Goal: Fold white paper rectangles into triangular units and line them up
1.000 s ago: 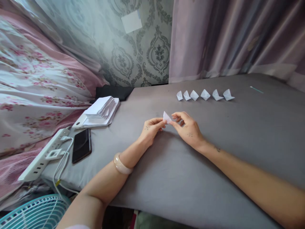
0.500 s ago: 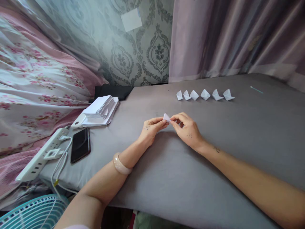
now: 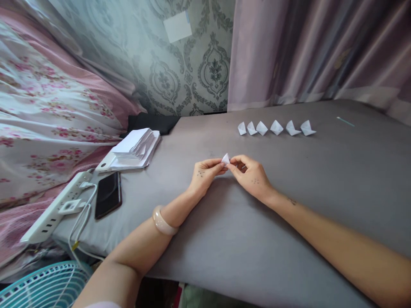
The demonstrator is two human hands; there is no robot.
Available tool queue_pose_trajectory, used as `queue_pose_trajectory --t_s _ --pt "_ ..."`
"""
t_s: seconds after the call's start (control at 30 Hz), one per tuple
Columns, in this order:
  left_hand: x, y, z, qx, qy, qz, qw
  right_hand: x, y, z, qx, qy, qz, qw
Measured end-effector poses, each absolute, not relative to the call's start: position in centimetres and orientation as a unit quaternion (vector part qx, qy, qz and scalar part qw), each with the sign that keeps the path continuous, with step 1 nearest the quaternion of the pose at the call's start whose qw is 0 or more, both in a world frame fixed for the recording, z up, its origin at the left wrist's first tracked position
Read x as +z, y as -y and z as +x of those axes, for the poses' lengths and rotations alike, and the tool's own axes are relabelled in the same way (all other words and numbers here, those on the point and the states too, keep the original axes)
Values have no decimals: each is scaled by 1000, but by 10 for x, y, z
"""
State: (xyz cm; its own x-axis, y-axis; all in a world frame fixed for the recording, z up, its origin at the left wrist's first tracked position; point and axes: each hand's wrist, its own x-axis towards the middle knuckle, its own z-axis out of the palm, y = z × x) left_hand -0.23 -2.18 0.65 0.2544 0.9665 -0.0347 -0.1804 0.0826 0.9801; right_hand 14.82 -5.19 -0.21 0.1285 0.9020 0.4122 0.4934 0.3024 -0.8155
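A small folded piece of white paper (image 3: 226,158) is pinched between my two hands above the grey-covered surface (image 3: 257,239). My left hand (image 3: 204,173) grips its left side between thumb and fingers. From the other side, the thumb and index finger of my right hand (image 3: 252,175) press on its right edge. Its pointed tip shows above the fingertips, while the lower part is hidden by them. Beyond my hands stands a row of several white folded paper pieces (image 3: 276,128), each with raised points.
To the left are a stack of white paper (image 3: 133,147), a black phone (image 3: 108,195) and a white power strip (image 3: 54,209) with cables. A turquoise fan (image 3: 48,284) sits at the lower left. A thin stick (image 3: 346,121) lies far right, near the curtain (image 3: 289,51).
The paper between my fingers has turned slightly, its tip now further right. My fingertips have drawn a little closer together around it. The row of folded pieces has not moved.
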Motion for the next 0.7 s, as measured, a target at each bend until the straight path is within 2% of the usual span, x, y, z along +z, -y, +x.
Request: queue_pose_trajectory --t_s 0.2,0.33,0.43,0.57,0.7 --pt "4 23 -1 461 -389 527 598 0 44 157 325 585 -542 507" --pt "8 22 -3 437 -385 566 583 10 46 167 559 483 -516 433" --pt "10 18 -7 396 -373 546 638 18 47 172 670 437 -456 389" --pt "10 13 -11 297 -344 500 737 19 47 177 696 462 -400 378" --pt "12 13 -13 259 -334 509 750 17 46 180 700 483 -377 367"
